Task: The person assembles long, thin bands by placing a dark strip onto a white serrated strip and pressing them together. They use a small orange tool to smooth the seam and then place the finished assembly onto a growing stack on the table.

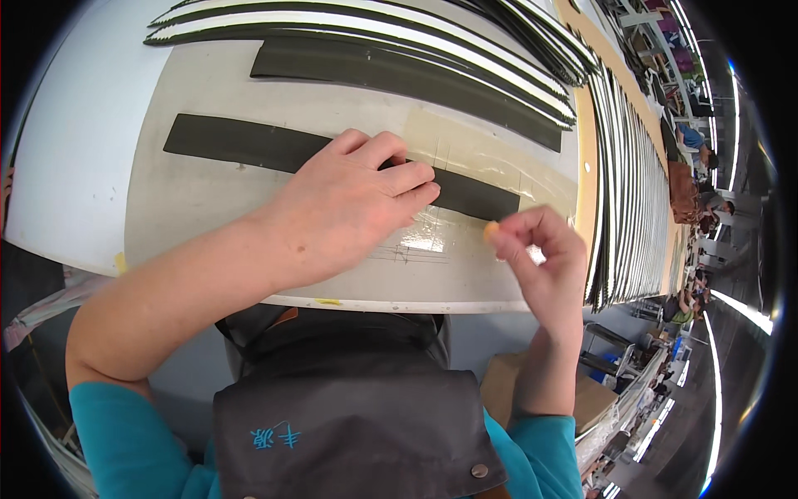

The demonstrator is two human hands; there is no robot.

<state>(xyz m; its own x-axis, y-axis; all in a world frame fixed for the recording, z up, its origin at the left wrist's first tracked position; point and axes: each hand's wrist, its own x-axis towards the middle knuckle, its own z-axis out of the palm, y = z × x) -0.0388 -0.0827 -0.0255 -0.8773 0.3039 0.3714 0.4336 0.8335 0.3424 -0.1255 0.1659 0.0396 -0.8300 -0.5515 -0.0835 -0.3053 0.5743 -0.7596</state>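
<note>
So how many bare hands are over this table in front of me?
2: your left hand is on the dark strip; your right hand is near the strip's right end, pinching a small orange piece.

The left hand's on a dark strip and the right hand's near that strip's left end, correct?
No, the head view shows the right hand near the right end of the dark strip, not the left. The left hand is on it.

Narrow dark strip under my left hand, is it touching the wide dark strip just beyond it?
Apart. The head view shows a continuous band of pale tabletop between the narrow dark strip and the wide dark strip.
</note>
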